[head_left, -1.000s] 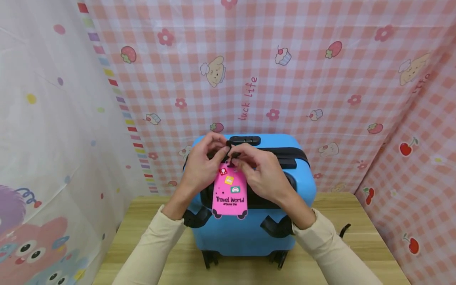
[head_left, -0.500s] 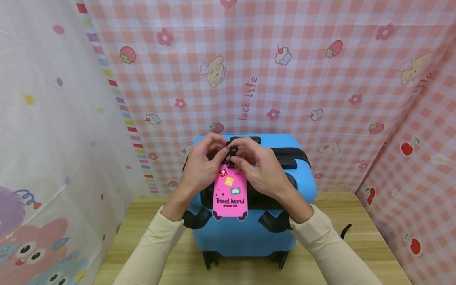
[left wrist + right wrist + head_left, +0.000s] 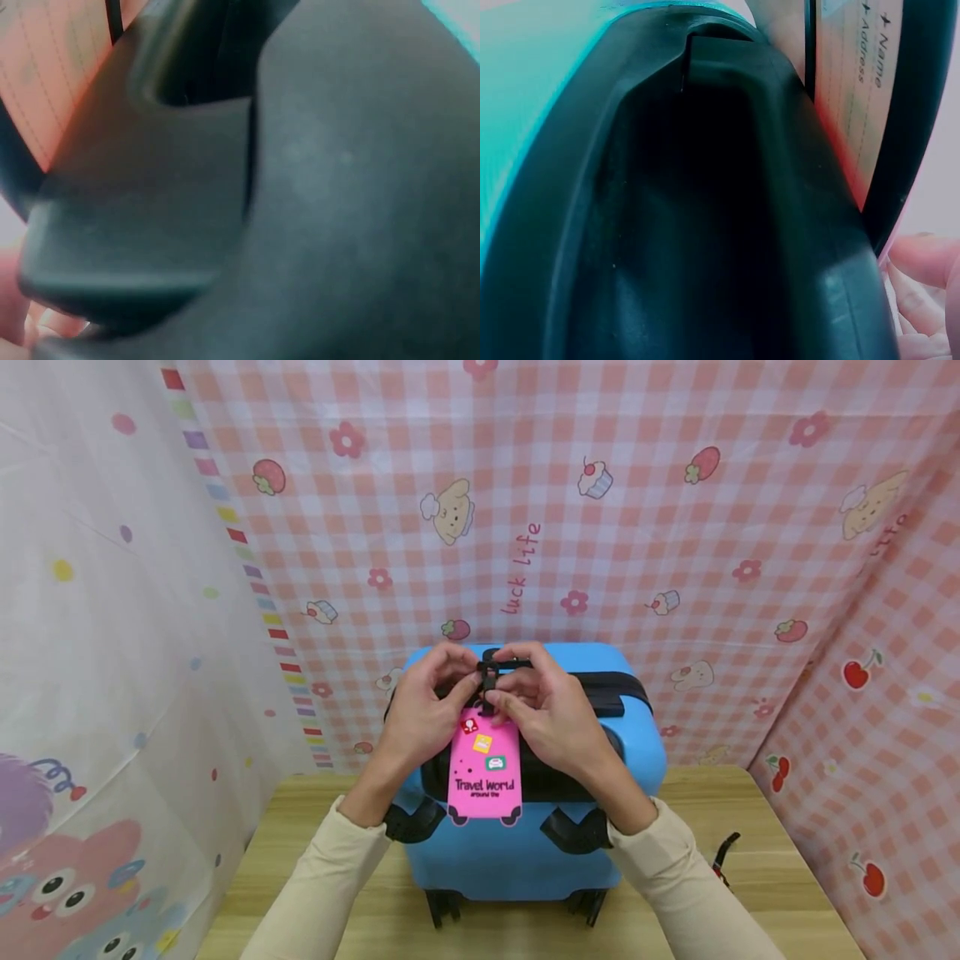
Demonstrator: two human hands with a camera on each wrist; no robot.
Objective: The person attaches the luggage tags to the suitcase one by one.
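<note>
A pink luggage tag (image 3: 484, 777) printed "Travel World" hangs in front of the blue suitcase (image 3: 517, 860), below its black strap (image 3: 489, 680) with a small buckle. My left hand (image 3: 427, 714) pinches the strap between thumb and fingertips from the left. From the other side, the thumb and fingers of my right hand (image 3: 558, 718) hold the strap's lower part, the index finger raised near the buckle. The right wrist view catches the tag's card (image 3: 855, 97), with "Name" and "Address" lines, beside black plastic. In the left wrist view the suitcase's black handle part (image 3: 352, 180) fills most of the frame.
The suitcase lies on a wood-grain table (image 3: 300, 852). Part of a thin black strap (image 3: 724, 852) shows on the table beside my right sleeve. A pink checked curtain (image 3: 630, 543) hangs close behind the suitcase, and a white patterned one (image 3: 150, 635) at the left.
My right index finger has lifted away from the left fingertips and spread upward, uncovering the buckle and strap. The tag hangs very slightly lower. My left hand has stayed in place.
</note>
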